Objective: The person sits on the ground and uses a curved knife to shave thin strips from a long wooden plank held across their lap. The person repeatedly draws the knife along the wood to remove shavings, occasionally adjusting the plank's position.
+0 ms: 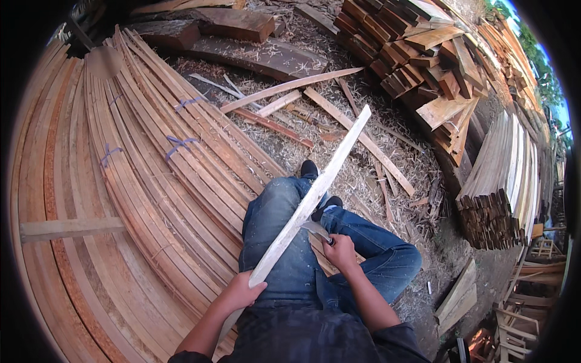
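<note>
A long, pale wooden slat (315, 192) runs slantwise over my jeans-clad thigh, its far end pointing up and to the right. Its near end is gripped in my left hand (241, 293), fingers wrapped around the wood. My right hand (342, 253) is closed on the dark handle of a knife with a broad, curved blade (315, 229). The blade lies against the right edge of the slat, around its middle; whether it is cutting in cannot be told. My legs are crossed, and the fingers of both hands are partly hidden.
Long planks (151, 199), some bundled with purple ties (180, 145), lie beneath me and to the left. Loose boards (357, 136) and shavings cover the ground ahead. Heavy timbers (254, 57) lie at the back. Stacked wood (411, 66) and a bundle of slats (499, 187) stand right.
</note>
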Action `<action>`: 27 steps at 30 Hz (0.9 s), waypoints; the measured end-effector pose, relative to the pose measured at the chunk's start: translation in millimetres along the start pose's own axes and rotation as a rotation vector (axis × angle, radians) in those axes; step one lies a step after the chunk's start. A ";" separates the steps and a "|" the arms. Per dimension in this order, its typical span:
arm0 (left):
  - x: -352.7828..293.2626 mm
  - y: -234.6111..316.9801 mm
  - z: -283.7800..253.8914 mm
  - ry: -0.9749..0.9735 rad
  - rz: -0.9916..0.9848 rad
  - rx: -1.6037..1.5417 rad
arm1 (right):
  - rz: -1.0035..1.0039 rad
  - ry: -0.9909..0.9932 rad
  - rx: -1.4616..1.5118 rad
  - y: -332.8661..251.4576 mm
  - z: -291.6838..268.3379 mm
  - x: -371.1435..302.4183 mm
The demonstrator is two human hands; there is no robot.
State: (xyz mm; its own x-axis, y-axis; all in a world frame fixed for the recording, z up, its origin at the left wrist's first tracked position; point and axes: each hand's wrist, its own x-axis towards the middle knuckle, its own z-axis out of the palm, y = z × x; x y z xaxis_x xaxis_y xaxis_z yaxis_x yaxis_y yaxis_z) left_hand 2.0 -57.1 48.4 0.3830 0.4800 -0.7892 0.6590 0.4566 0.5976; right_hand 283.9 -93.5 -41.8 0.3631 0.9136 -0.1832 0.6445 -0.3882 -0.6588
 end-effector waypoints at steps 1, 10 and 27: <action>-0.2 -0.1 1.1 0.003 0.002 -0.020 | -0.040 -0.041 -0.093 -9.7 -0.8 4.9; 11.8 -16.7 9.0 0.120 0.191 0.060 | 0.018 -0.076 -0.553 -19.4 -10.9 67.7; 20.9 -6.5 9.8 0.203 0.138 0.106 | -0.092 -0.123 -0.530 -37.2 -7.8 50.8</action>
State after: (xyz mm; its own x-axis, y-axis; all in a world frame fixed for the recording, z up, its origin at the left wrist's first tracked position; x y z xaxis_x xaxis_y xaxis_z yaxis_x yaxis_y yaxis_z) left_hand 12.0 -57.4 26.7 0.3436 0.6775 -0.6503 0.6780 0.3002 0.6710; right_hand 283.6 -33.6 -20.9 0.2285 0.9415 -0.2476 0.9319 -0.2851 -0.2243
